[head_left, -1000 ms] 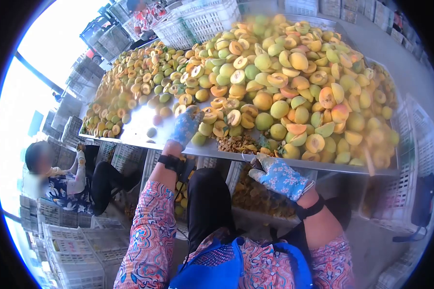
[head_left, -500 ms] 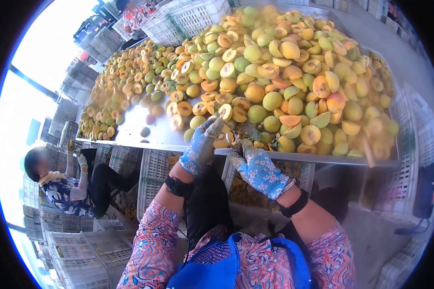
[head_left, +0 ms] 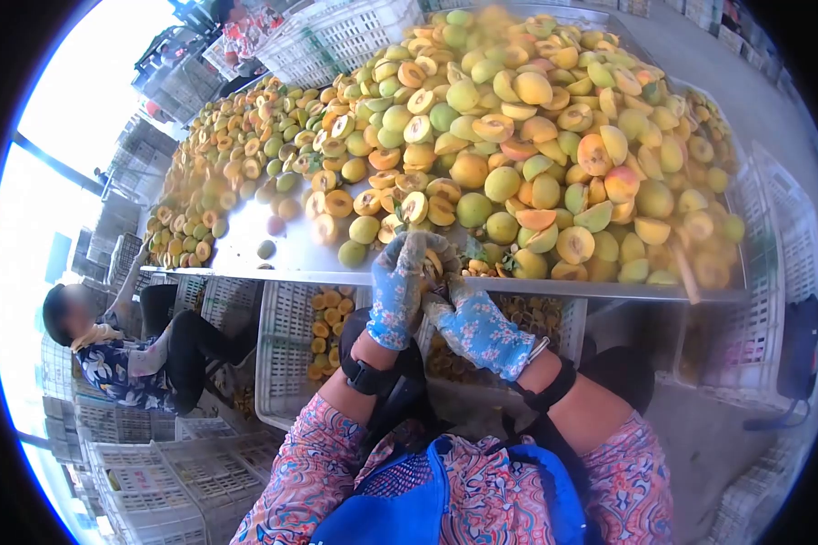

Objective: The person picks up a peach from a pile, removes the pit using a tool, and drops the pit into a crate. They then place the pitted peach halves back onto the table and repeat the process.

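Observation:
My left hand (head_left: 400, 289), in a blue flowered glove with soiled fingers, is closed on an apricot (head_left: 433, 265) over the near edge of the metal table (head_left: 318, 275). Close against it, my right hand (head_left: 483, 325), in a matching glove, has its fingers curled round a small metal tool, now mostly hidden between the hands. The hands meet just in front of a large heap of apricots (head_left: 503, 183), many of them cut in half. Some halves show brown stones or hollows.
Below the table edge stands a white crate (head_left: 282, 354) with apricot halves (head_left: 329, 331); another, between my knees, holds small brownish pieces (head_left: 532, 313). A co-worker (head_left: 123, 350) sits at the left. Stacked crates (head_left: 168, 481) and a crate at right (head_left: 750, 341) surround the table.
My left hand has moved right and down, away from the heap's edge, and now meets my right hand with an apricot. The co-worker at the left has lowered one hand and reaches toward the table.

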Demonstrator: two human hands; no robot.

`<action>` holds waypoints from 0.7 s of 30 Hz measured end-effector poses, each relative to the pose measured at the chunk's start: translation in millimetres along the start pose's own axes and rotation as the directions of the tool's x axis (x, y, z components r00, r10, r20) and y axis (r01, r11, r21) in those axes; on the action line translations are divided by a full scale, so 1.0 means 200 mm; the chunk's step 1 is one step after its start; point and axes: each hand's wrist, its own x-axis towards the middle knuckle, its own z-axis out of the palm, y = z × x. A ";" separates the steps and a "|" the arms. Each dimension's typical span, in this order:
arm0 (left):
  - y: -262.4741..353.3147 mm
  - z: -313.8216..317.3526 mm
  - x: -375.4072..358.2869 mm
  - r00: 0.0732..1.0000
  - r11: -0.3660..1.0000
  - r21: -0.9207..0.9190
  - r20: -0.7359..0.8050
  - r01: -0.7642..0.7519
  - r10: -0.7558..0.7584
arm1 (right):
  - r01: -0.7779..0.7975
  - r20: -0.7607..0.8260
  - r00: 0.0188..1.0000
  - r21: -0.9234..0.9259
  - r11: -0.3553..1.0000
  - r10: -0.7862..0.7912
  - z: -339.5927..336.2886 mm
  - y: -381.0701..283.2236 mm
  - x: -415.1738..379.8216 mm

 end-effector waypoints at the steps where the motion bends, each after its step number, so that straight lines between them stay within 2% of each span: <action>1: 0.01 0.00 -0.01 1.000 1.000 0.001 0.000 0.001 -0.001 | -0.143 0.107 0.986 0.154 0.978 0.127 -0.02 -0.03 0.00; 2: 0.02 0.01 -0.01 1.000 1.000 0.003 0.002 0.016 -0.016 | -0.144 0.107 0.986 0.155 0.977 0.128 -0.01 -0.01 0.00; 3: 0.03 0.02 -0.02 1.000 1.000 0.005 0.004 0.030 -0.030 | -0.033 0.112 0.993 -0.059 0.998 0.039 -0.01 0.03 0.01; 4: 0.05 0.02 -0.02 1.000 1.000 0.004 0.007 0.031 -0.031 | 0.081 0.135 0.990 -0.269 0.960 -0.046 -0.01 0.05 0.01; 6: 0.08 0.01 -0.01 0.978 0.978 -0.008 0.023 0.207 -0.207 | 0.095 0.104 0.992 -0.315 0.944 -0.066 0.00 0.05 0.00; 7: 0.07 0.02 -0.01 0.978 0.978 -0.007 0.023 0.207 -0.207 | 0.111 0.074 0.993 -0.359 0.926 -0.091 0.00 0.05 -0.01; 8: 0.05 0.03 -0.01 0.987 0.987 -0.002 0.007 0.158 -0.158 | 0.111 0.074 0.993 -0.359 0.927 -0.090 -0.01 0.05 0.00; 9: 0.04 0.04 -0.01 0.994 0.994 0.004 -0.008 0.109 -0.109 | 0.097 0.076 0.994 -0.239 0.966 -0.081 -0.01 0.05 0.00; 10: 0.04 0.05 -0.01 0.994 0.994 0.004 -0.004 0.110 -0.110 | 0.080 0.077 0.994 -0.116 0.990 -0.072 -0.02 0.04 0.00; 11: 0.04 0.05 0.00 0.993 0.993 0.020 -0.018 0.119 -0.119 | 0.078 0.073 0.995 -0.115 0.990 -0.070 -0.02 0.04 0.00; 13: 0.05 0.04 0.01 0.990 0.990 0.034 -0.034 0.136 -0.134 | 0.068 0.113 0.993 -0.302 0.951 -0.035 -0.02 0.04 -0.02; 15: 0.09 0.00 0.03 0.950 0.954 0.164 0.144 0.252 -0.275 | 0.087 0.065 0.995 -0.289 0.953 -0.071 0.00 0.08 -0.01; 16: 0.08 -0.01 0.03 0.950 0.954 0.163 0.143 0.253 -0.277 | 0.114 0.013 0.993 -0.280 0.953 -0.115 0.01 0.10 -0.01; 18: 0.07 -0.02 0.03 0.948 0.961 0.058 0.155 0.272 -0.278 | 0.145 0.007 0.989 -0.323 0.935 -0.151 0.01 0.10 -0.01; 19: 0.08 -0.03 0.02 0.919 0.934 0.063 0.166 0.352 -0.358 | 0.100 0.094 0.993 -0.367 0.925 -0.070 -0.02 0.06 -0.02; 20: 0.04 -0.08 0.04 0.917 0.932 0.064 0.167 0.356 -0.362 | 0.056 0.178 0.984 -0.413 0.909 0.020 -0.04 0.03 -0.02; 21: -0.04 -0.15 0.07 0.940 0.955 0.251 0.261 0.155 -0.221 | 0.049 0.178 0.984 -0.411 0.910 0.027 -0.04 0.04 -0.03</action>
